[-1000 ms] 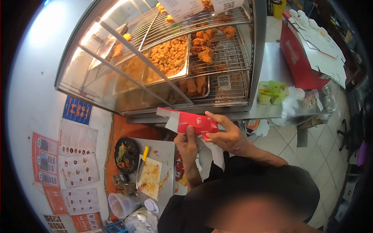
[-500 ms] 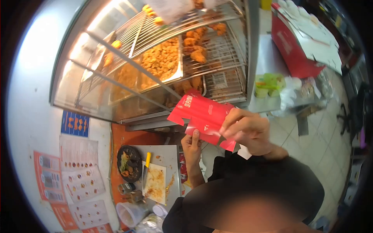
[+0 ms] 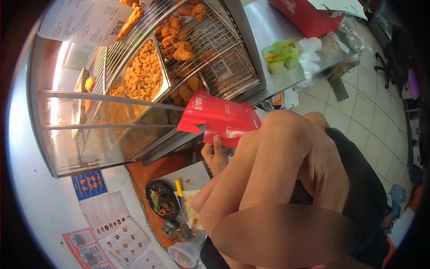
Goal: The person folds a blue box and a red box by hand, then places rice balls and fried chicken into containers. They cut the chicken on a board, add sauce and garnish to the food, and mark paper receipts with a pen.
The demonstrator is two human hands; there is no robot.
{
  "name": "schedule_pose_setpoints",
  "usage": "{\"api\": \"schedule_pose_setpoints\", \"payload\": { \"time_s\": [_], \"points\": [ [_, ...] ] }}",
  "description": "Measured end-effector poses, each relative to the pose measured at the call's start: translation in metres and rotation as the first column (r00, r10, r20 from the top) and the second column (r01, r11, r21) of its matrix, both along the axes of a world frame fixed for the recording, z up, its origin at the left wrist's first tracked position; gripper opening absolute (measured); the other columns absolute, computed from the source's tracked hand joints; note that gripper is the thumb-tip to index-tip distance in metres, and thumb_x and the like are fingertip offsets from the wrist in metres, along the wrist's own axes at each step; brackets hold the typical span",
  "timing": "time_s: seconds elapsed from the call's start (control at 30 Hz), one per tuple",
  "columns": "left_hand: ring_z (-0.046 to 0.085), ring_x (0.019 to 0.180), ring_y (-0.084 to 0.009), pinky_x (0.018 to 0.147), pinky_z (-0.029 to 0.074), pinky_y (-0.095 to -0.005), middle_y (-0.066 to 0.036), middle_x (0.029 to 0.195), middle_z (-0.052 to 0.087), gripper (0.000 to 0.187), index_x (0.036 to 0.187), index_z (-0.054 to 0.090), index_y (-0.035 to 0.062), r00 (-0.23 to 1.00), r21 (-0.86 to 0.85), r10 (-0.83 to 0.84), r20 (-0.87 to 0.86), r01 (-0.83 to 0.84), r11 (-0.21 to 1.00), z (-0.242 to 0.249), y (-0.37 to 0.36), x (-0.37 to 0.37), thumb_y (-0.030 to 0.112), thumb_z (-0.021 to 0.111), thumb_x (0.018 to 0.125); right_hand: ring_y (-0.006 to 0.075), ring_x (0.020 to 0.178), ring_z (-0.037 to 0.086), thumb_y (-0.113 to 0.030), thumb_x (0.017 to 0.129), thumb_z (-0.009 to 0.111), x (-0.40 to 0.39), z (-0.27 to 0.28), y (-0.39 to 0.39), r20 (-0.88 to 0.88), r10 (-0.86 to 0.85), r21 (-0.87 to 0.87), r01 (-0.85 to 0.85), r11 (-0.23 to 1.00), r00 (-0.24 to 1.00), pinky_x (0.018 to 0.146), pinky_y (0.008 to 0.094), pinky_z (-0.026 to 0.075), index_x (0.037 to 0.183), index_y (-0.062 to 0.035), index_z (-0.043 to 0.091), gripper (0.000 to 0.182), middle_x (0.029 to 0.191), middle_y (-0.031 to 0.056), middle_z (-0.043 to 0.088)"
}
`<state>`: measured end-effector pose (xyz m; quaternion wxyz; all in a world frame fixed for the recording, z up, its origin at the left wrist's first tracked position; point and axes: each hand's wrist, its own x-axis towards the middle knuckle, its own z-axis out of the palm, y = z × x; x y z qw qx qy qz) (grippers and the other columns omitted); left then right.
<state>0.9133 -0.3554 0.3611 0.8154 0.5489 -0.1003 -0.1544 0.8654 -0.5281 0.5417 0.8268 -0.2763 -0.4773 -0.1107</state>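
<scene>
At the far left, printed menu sheets and a blue poster lie against the wall; above them the glass-fronted cabinet reaches past the middle, fried pieces inside, its lower front edge slanting up to the right; beneath that edge a low counter carries a black dish, a yellow-handled knife just beside it, and a stained board by the blade; the left grip is closed on the red carton, thumb pressed to its face at the lower edge; the carton's notched left end overlaps the cabinet's front edge in view, though the gap in depth cannot be told; the right grip looms close to the camera, screening the room below the carton's right end; its fingers bend down into a blurred patch, so I cannot tell whether they hold anything; farther right, a steel counter bears green tubs, a plastic bag near its edge, and a large red box; past that edge, tiled floor gives the widest open room.
</scene>
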Motion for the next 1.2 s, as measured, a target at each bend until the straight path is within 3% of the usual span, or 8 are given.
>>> {"api": "schedule_pose_setpoints", "payload": {
  "time_s": [0.27,0.53,0.63,0.7,0.83,1.03,1.13,1.2],
  "points": [
    [0.056,0.073,-0.0072,0.065,0.043,-0.0232,-0.004,0.085,0.064,0.022,0.096,0.064,-0.0014,1.0,-0.024,-0.008,0.001,0.008,1.0,0.009,-0.008,0.002,0.02,0.057,0.096,0.0182,0.074,0.06,-0.018,0.088,0.067,-0.023,0.002,0.001,-0.003,-0.049,0.018,0.049,0.999,0.999,0.067,0.0292,0.047,0.092,0.0,0.067,0.018,0.086,0.0131,0.064],
    [0.047,0.066,-0.0053,0.059,0.036,-0.0233,-0.002,0.082,0.062,0.021,0.094,0.063,-0.0003,0.999,-0.006,-0.032,-0.004,0.032,0.999,-0.016,0.007,0.008,0.02,0.057,0.096,0.0177,0.073,0.06,-0.015,0.086,0.069,-0.03,-0.002,-0.004,-0.024,-0.048,0.033,0.049,0.998,0.999,0.067,0.0281,0.048,0.09,0.0006,0.067,0.016,0.084,0.0131,0.064],
    [0.052,0.071,-0.0069,0.063,0.041,-0.0235,-0.003,0.087,0.063,0.021,0.097,0.063,-0.0013,0.999,-0.044,-0.053,-0.009,0.053,0.998,-0.006,0.0,0.009,0.019,0.057,0.096,0.0175,0.073,0.06,-0.014,0.085,0.07,-0.026,-0.001,-0.001,-0.031,-0.044,0.042,0.045,0.998,0.999,0.066,0.0277,0.048,0.09,0.0008,0.067,0.016,0.084,0.0131,0.064],
    [0.056,0.076,-0.0097,0.069,0.046,-0.025,-0.006,0.092,0.064,0.022,0.101,0.062,-0.0028,0.998,-0.028,0.022,-0.05,-0.023,0.999,0.008,-0.009,0.003,0.018,0.056,0.097,0.0174,0.073,0.061,-0.014,0.085,0.07,-0.02,-0.003,-0.003,-0.035,-0.042,0.048,0.044,0.998,0.998,0.066,0.0274,0.048,0.09,0.0009,0.067,0.016,0.083,0.0131,0.064],
    [0.059,0.08,-0.0121,0.073,0.049,-0.0272,-0.009,0.098,0.064,0.023,0.104,0.062,-0.0042,0.999,-0.042,-0.031,-0.024,0.03,0.999,0.001,-0.007,0.005,0.017,0.055,0.097,0.0172,0.072,0.061,-0.012,0.084,0.071,-0.025,0.0,-0.006,-0.054,-0.065,0.051,0.067,0.996,0.996,0.066,0.0269,0.049,0.089,0.0012,0.067,0.015,0.082,0.013,0.063],
    [0.058,0.079,-0.0102,0.068,0.047,-0.0258,-0.008,0.094,0.064,0.022,0.1,0.061,-0.0043,0.998,-0.069,-0.056,-0.004,0.055,0.996,-0.013,-0.004,0.008,0.016,0.055,0.097,0.0168,0.072,0.061,-0.011,0.083,0.072,-0.031,0.001,-0.012,-0.113,-0.086,0.041,0.091,0.995,0.99,0.066,0.026,0.049,0.088,0.0016,0.066,0.014,0.081,0.013,0.063],
    [0.059,0.08,-0.0105,0.071,0.048,-0.0264,-0.007,0.093,0.065,0.021,0.097,0.062,-0.0021,0.968,0.231,0.02,0.249,-0.079,0.97,-0.008,0.002,-0.008,0.017,0.054,0.098,0.0166,0.072,0.061,-0.01,0.082,0.073,-0.017,0.0,-0.019,-0.267,-0.196,-0.005,0.202,0.979,0.944,0.066,0.0256,0.049,0.087,0.0019,0.066,0.014,0.08,0.013,0.063],
    [0.06,0.081,-0.0106,0.073,0.048,-0.0267,-0.007,0.092,0.065,0.02,0.096,0.062,-0.0011,0.92,0.342,0.025,0.39,-0.17,0.924,-0.003,-0.003,-0.007,0.018,0.054,0.098,0.0165,0.072,0.061,-0.009,0.082,0.073,-0.008,-0.001,-0.029,-0.42,-0.345,-0.09,0.34,0.936,0.839,0.066,0.0253,0.05,0.087,0.002,0.066,0.014,0.08,0.013,0.063]
  ]
}}
